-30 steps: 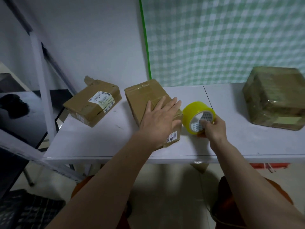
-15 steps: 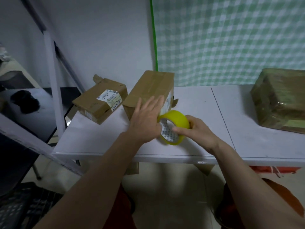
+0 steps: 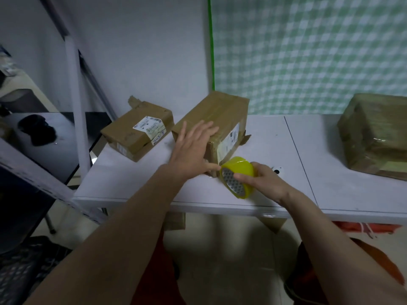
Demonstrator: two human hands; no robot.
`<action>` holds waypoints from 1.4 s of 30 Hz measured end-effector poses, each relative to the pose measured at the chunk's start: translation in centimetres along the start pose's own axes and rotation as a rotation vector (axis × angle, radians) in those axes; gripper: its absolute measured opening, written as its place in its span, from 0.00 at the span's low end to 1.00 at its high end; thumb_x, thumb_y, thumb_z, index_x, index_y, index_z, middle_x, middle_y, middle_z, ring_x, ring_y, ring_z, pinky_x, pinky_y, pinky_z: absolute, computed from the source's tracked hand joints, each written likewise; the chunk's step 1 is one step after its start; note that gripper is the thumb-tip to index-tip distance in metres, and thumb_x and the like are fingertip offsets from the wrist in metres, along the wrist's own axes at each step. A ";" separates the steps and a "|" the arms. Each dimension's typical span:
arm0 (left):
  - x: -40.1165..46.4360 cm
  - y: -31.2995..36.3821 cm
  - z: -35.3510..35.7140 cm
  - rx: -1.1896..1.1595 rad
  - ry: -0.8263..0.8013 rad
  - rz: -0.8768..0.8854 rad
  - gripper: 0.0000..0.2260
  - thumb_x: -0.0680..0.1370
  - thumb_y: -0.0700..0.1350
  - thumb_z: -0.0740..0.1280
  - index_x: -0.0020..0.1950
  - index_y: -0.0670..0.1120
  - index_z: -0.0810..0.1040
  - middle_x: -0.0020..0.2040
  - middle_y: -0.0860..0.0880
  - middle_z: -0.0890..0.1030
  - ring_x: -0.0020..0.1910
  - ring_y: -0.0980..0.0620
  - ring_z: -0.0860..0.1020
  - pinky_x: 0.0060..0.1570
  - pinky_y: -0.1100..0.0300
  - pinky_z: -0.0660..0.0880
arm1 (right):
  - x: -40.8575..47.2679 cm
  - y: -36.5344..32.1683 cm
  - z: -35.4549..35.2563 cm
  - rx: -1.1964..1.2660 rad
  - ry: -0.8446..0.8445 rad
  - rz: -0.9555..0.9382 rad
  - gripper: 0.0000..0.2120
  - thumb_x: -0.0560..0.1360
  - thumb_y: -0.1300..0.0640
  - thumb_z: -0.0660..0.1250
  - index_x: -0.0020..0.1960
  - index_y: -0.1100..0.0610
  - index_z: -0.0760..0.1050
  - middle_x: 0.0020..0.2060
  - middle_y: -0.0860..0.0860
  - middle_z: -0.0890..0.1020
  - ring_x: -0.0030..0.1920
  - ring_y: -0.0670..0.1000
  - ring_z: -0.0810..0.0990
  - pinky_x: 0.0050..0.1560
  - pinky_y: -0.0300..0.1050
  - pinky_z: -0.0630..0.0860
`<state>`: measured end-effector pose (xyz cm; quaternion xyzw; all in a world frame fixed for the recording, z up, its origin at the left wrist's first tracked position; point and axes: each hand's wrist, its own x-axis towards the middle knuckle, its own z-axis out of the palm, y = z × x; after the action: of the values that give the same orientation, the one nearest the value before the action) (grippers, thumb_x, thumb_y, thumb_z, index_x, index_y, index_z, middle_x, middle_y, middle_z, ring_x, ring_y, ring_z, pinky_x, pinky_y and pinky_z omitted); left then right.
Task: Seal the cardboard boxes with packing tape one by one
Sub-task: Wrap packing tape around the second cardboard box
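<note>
The middle box (image 3: 217, 119) lies on the white table (image 3: 275, 146), tilted, label on its right side. The left hand (image 3: 191, 150) lies flat on its top, fingers straight and spread. The right hand (image 3: 262, 181) grips the yellow tape roll (image 3: 237, 175) at the box's near corner. A second labelled box (image 3: 138, 130) lies to the left, and a wrapped box (image 3: 376, 135) far right.

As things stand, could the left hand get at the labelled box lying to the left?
Probably yes: the left hand rests flat on the middle box, holding nothing, and the labelled box lies just beside it with nothing between.
</note>
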<state>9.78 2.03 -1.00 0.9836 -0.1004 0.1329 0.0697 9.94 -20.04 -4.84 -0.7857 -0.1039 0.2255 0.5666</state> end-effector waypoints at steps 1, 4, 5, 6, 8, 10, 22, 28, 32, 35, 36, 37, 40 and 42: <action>0.0 0.2 0.0 0.001 -0.005 -0.015 0.48 0.63 0.66 0.74 0.77 0.53 0.57 0.78 0.51 0.57 0.78 0.51 0.49 0.74 0.47 0.35 | 0.1 0.0 0.2 -0.019 0.028 -0.005 0.19 0.70 0.50 0.74 0.52 0.62 0.75 0.45 0.57 0.82 0.44 0.51 0.80 0.47 0.49 0.77; -0.5 1.4 0.3 0.072 0.021 -0.109 0.50 0.60 0.67 0.75 0.77 0.55 0.57 0.79 0.47 0.53 0.78 0.47 0.47 0.73 0.44 0.37 | 0.0 0.1 0.0 -0.092 0.073 -0.007 0.18 0.69 0.47 0.74 0.47 0.58 0.74 0.38 0.50 0.77 0.37 0.46 0.75 0.37 0.39 0.71; -0.7 1.8 0.5 0.091 0.044 -0.155 0.51 0.59 0.67 0.75 0.76 0.56 0.56 0.78 0.45 0.52 0.77 0.45 0.48 0.72 0.43 0.37 | 0.0 0.2 -0.2 -0.102 0.078 -0.005 0.17 0.69 0.46 0.74 0.46 0.58 0.73 0.37 0.48 0.76 0.36 0.45 0.74 0.36 0.39 0.70; -0.9 2.4 0.8 0.100 0.070 -0.201 0.51 0.59 0.67 0.76 0.76 0.57 0.57 0.77 0.44 0.53 0.76 0.43 0.50 0.72 0.41 0.38 | -0.1 0.4 -0.3 -0.099 0.083 -0.003 0.17 0.70 0.45 0.73 0.46 0.57 0.73 0.37 0.48 0.76 0.37 0.45 0.74 0.37 0.39 0.70; -1.0 3.6 1.1 0.128 0.113 -0.261 0.51 0.58 0.66 0.77 0.75 0.58 0.57 0.74 0.44 0.57 0.73 0.42 0.54 0.72 0.38 0.42 | -0.3 0.7 -0.6 -0.038 0.118 -0.006 0.18 0.72 0.44 0.69 0.47 0.59 0.74 0.39 0.49 0.77 0.40 0.47 0.75 0.43 0.44 0.72; -0.9 4.6 1.5 0.164 0.131 -0.282 0.52 0.58 0.64 0.78 0.76 0.58 0.54 0.72 0.43 0.60 0.72 0.42 0.57 0.71 0.37 0.45 | -0.3 1.0 -0.9 0.024 0.249 -0.014 0.17 0.76 0.46 0.65 0.47 0.62 0.75 0.40 0.52 0.79 0.42 0.51 0.77 0.49 0.52 0.75; -0.9 3.2 3.4 -0.013 0.180 -0.221 0.52 0.57 0.57 0.81 0.75 0.54 0.60 0.76 0.38 0.56 0.76 0.35 0.46 0.72 0.41 0.55 | 2.6 4.9 -2.8 -0.583 0.571 0.298 0.19 0.80 0.50 0.58 0.69 0.52 0.68 0.62 0.62 0.66 0.64 0.62 0.62 0.52 0.52 0.69; -0.2 0.5 3.2 -0.106 0.199 -0.182 0.48 0.56 0.53 0.82 0.73 0.56 0.63 0.77 0.42 0.54 0.76 0.38 0.44 0.71 0.41 0.55 | 3.4 5.2 -2.5 -0.572 0.480 0.115 0.16 0.77 0.63 0.61 0.64 0.54 0.76 0.56 0.62 0.72 0.59 0.63 0.71 0.55 0.50 0.71; 0.3 -0.7 2.8 -0.112 0.156 -0.178 0.47 0.58 0.52 0.82 0.73 0.58 0.61 0.78 0.43 0.51 0.77 0.41 0.41 0.70 0.45 0.52 | 3.1 4.3 -2.3 -0.257 0.432 0.203 0.26 0.74 0.64 0.67 0.70 0.58 0.67 0.55 0.59 0.76 0.53 0.59 0.77 0.54 0.51 0.76; -0.2 -0.3 2.9 -0.120 0.163 -0.188 0.49 0.59 0.49 0.82 0.74 0.58 0.59 0.78 0.44 0.48 0.77 0.41 0.41 0.69 0.45 0.54 | 2.7 3.2 -2.0 0.144 0.394 0.191 0.10 0.72 0.66 0.71 0.53 0.66 0.79 0.38 0.54 0.82 0.39 0.52 0.78 0.40 0.41 0.75; -0.5 0.0 3.0 -0.131 0.178 -0.204 0.50 0.60 0.47 0.82 0.75 0.58 0.58 0.78 0.44 0.48 0.77 0.41 0.41 0.70 0.44 0.55 | 2.5 2.6 -1.9 0.274 0.365 0.158 0.06 0.72 0.67 0.70 0.48 0.66 0.80 0.34 0.53 0.82 0.36 0.51 0.77 0.37 0.39 0.74; -0.9 0.5 3.2 -0.156 0.198 -0.227 0.51 0.60 0.45 0.81 0.76 0.58 0.56 0.78 0.44 0.47 0.77 0.40 0.41 0.70 0.44 0.56 | 2.4 2.0 -1.8 0.389 0.341 0.134 0.04 0.72 0.67 0.69 0.47 0.65 0.80 0.34 0.54 0.81 0.35 0.51 0.77 0.37 0.39 0.74; -2.1 2.2 3.8 -0.285 0.246 -0.324 0.54 0.63 0.40 0.80 0.78 0.57 0.49 0.78 0.46 0.44 0.77 0.41 0.44 0.70 0.47 0.57 | 2.0 0.2 -1.5 0.589 0.248 0.066 0.05 0.74 0.68 0.65 0.49 0.64 0.79 0.40 0.58 0.81 0.36 0.50 0.76 0.37 0.40 0.71; -2.8 3.2 4.3 -0.387 0.278 -0.386 0.53 0.65 0.38 0.79 0.78 0.56 0.47 0.78 0.46 0.44 0.77 0.41 0.48 0.69 0.54 0.57 | 1.6 -0.8 -1.2 0.616 0.187 0.030 0.08 0.76 0.69 0.63 0.51 0.62 0.78 0.44 0.60 0.82 0.37 0.50 0.78 0.36 0.39 0.70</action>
<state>7.51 -1.32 -5.53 0.9253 0.0752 0.2288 0.2930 11.97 -20.12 -4.12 -0.5960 0.0333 0.1814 0.7815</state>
